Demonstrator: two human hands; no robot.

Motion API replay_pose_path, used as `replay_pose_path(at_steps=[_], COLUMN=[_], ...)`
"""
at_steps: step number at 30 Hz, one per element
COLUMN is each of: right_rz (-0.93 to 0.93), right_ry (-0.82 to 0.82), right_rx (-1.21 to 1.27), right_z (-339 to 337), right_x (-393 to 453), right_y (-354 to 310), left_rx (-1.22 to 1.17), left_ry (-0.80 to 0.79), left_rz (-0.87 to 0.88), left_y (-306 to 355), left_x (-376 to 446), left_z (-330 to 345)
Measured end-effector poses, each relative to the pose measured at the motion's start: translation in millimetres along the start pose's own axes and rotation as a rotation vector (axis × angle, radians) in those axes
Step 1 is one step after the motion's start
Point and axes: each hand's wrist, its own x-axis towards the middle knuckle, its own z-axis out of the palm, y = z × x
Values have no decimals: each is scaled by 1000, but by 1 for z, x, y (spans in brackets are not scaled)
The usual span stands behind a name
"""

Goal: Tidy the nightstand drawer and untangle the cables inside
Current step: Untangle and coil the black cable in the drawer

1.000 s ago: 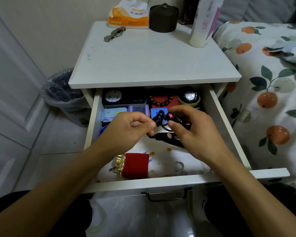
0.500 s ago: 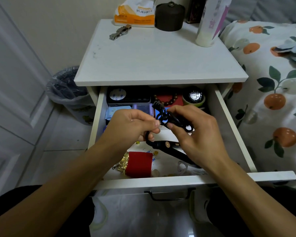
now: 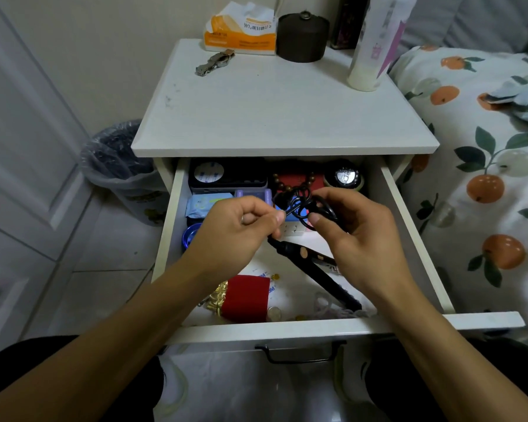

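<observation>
Tangled cable [image 3: 302, 205] apparently pinched between both hands' fingers [image 3: 276, 219].

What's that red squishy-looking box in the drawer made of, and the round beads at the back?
The small red box looks covered in velvet or flocked fabric: its surface is matte and fuzzy, with no shine. The string of brown round beads looks like polished wood, dark brown with a soft gloss, though plastic can't be ruled out.

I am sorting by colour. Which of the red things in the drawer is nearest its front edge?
The red velvet pouch, beside the gold trinket just behind the front panel. The other red item lies at the back, under the wooden beads.
</observation>
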Motion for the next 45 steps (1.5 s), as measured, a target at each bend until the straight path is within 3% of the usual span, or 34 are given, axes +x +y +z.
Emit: replay_pose_path(at_steps=[9, 13, 16, 20, 28, 32, 36, 41, 45], right_rz=[-96, -120, -80, -5, 29, -76, -289, -227, -329], right_ry=[17, -48, -24, -39, -159, -166, -49, -125, -89], right_rx=[-87, -139, -94, -22, -51, -195, -317, -475, -647], right_z=[5, 6, 5, 1, -5, -8, -5, 3, 9], right_x=[-7, -9, -6, -2, 3, 0, -3, 0, -1], right_y=[-6, -6, -7, -5, -7, -12, -18, -17, -21], left_rx=[-59, -155, -173, -394, -113, 3, -95, -230, -244], left_ry=[29, 102, 102, 37, 4, -42, -56, -136, -162], left_rz=[-5, -17, -9, -120, -44, -43, -134, -234, -262], left_y=[-1, 2, 4, 8, 8, 7, 4, 5, 6], left_x=[-1, -3, -2, 3, 15, 17, 16, 14, 15], left_z=[5, 8, 9, 7, -6, -5, -4, -4, -6])
